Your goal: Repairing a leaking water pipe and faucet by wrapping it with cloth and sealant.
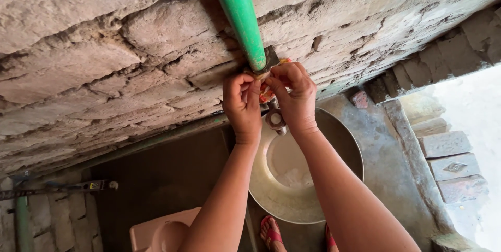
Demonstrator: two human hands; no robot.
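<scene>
A green pipe (239, 14) runs down a rough brick wall (94, 59) to a tap fitting (270, 60). My left hand (241, 103) and my right hand (293, 95) are both raised to the pipe's lower end, fingers pinched on the fitting. An orange-red piece (267, 94) shows between the two hands. Just below them sits the tap's metal spout (275, 120). Under the tap stands a large metal basin (339, 137) with a little water (292, 166) in it. What exactly the fingertips pinch is hidden.
A thin dark pipe (151, 142) runs along the wall's foot. A pink plastic stool (162, 231) stands at bottom centre. My feet in red sandals (271, 233) are beside the basin. Loose bricks (449, 163) edge the wet concrete floor (386, 147) at right.
</scene>
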